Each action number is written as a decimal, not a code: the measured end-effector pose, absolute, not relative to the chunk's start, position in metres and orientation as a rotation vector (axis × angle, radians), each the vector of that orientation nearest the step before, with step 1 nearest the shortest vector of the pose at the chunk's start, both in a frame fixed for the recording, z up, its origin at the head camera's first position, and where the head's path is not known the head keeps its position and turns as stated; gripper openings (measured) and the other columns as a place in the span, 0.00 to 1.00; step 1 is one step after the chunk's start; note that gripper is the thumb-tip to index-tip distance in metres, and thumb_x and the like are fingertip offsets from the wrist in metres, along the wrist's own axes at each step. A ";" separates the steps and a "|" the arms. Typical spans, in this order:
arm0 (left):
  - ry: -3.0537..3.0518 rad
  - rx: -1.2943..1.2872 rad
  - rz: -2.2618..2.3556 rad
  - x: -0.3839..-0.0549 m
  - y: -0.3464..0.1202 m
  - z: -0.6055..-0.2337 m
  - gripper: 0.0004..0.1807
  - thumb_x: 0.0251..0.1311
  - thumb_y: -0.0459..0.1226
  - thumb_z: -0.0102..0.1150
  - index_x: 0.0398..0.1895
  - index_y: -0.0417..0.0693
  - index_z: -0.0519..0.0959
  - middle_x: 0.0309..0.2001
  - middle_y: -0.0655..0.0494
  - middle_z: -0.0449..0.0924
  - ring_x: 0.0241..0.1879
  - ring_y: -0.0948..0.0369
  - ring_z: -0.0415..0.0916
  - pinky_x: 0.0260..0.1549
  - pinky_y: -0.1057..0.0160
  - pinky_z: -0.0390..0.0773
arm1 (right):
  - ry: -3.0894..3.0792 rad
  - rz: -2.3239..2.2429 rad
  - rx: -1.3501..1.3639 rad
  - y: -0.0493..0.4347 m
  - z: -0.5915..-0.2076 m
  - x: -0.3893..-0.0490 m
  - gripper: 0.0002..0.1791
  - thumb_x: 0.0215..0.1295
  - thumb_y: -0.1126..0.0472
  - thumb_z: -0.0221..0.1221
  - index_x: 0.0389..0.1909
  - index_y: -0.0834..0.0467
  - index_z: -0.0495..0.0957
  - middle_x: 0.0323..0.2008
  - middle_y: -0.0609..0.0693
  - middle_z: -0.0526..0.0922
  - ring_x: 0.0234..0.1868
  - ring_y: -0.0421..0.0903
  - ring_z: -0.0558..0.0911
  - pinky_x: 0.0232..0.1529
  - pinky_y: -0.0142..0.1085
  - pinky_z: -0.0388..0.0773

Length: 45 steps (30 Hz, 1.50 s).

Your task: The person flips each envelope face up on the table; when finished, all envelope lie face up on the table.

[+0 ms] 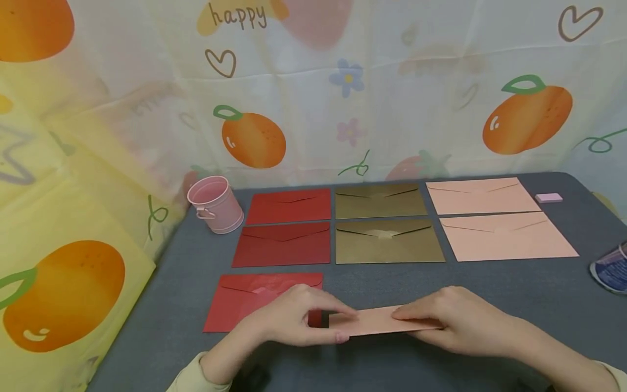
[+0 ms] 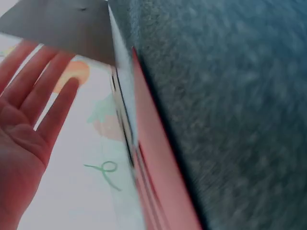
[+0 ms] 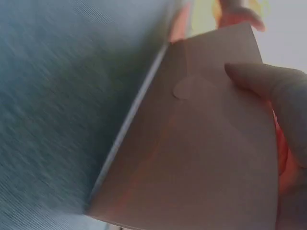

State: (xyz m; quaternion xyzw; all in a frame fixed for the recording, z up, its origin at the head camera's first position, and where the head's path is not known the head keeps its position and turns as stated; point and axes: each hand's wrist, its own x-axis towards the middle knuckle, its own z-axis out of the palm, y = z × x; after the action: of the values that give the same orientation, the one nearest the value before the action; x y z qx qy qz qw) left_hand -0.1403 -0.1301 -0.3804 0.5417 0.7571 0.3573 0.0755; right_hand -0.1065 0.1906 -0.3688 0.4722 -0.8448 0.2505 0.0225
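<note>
Both hands hold a pink envelope edge-on above the grey table.
Head view: left hand (image 1: 294, 321) and right hand (image 1: 455, 321) pinch the pink envelope (image 1: 387, 321) at its ends; it looks light, thin and bendable, best held by the edges. Left wrist: fingers (image 2: 43, 96) look straight. Right wrist: thumb (image 3: 273, 91) presses the flap.

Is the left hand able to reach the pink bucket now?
Probably not at once: the left hand holds the pink envelope together with the right hand. Otherwise the way to the pink bucket looks free.
</note>
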 end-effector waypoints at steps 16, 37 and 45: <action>1.941 0.430 2.080 -0.148 -0.100 -0.373 0.09 0.57 0.37 0.68 0.35 0.39 0.82 0.29 0.52 0.84 0.34 0.57 0.82 0.42 0.59 0.77 | -2.640 1.762 1.035 0.187 -0.347 -0.117 0.06 0.68 0.63 0.60 0.30 0.52 0.80 0.19 0.40 0.74 0.21 0.32 0.72 0.16 0.31 0.68; 1.835 0.387 1.574 -0.141 -0.084 -0.379 0.10 0.55 0.35 0.69 0.40 0.42 0.85 0.31 0.48 0.86 0.30 0.56 0.85 0.34 0.59 0.83 | -2.628 2.171 0.498 0.177 -0.365 -0.128 0.13 0.70 0.58 0.58 0.46 0.64 0.79 0.30 0.54 0.86 0.29 0.50 0.85 0.33 0.40 0.81; 1.821 0.349 1.533 -0.143 -0.114 -0.392 0.13 0.53 0.34 0.70 0.42 0.40 0.84 0.33 0.48 0.86 0.31 0.58 0.84 0.36 0.62 0.82 | -2.330 2.428 0.083 0.221 -0.379 -0.130 0.07 0.73 0.60 0.53 0.47 0.50 0.77 0.38 0.46 0.85 0.36 0.45 0.85 0.36 0.37 0.82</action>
State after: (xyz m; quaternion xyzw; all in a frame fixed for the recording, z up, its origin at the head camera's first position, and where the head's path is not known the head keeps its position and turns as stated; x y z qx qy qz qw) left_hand -0.1428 -0.1137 -0.3922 0.1353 0.7064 0.5945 0.3595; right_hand -0.1304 0.2208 -0.3795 0.0244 -0.6878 0.7168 -0.1121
